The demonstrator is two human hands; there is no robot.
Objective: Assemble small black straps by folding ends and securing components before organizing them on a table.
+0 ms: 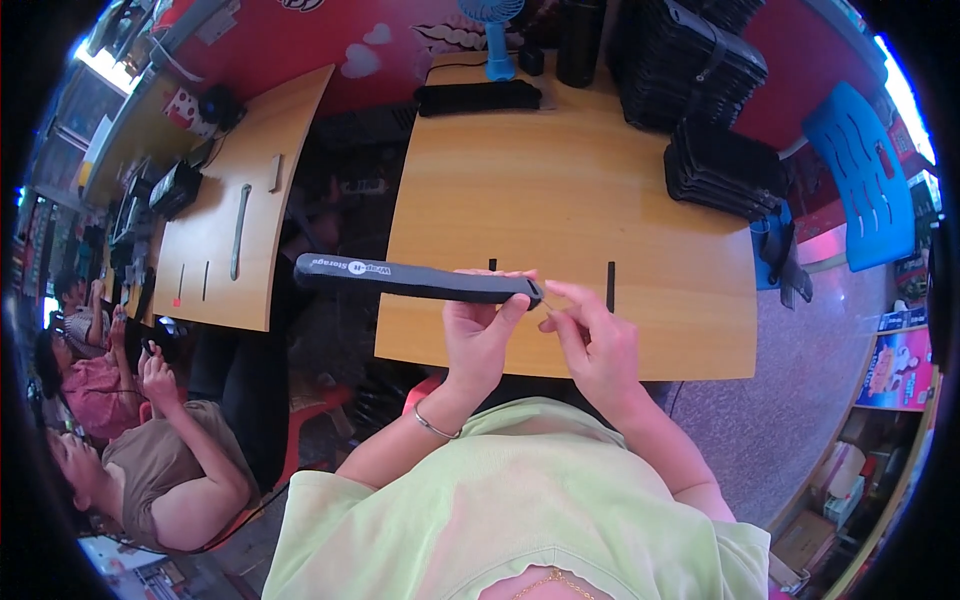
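A long, narrow strap [400,278], black and grey with pale lettering, stretches to the left above the table's near part. My left hand [476,340] is closed around its right end, with the thumb on the near side. A small dark loop shows at that end. Just beside the loop, my right hand [600,345] has its thumb and index finger pinched together. Something thin and pale seems to run between those fingertips and the loop, too small to make out.
The wooden table [520,180] carries a short black strip [611,287], a long black bundle [478,97], a blue fan [497,40], a black cylinder [579,45] and black stacks [725,165]. A blue chair [862,185] stands right. Co-workers [170,470] sit left, by another table [215,250].
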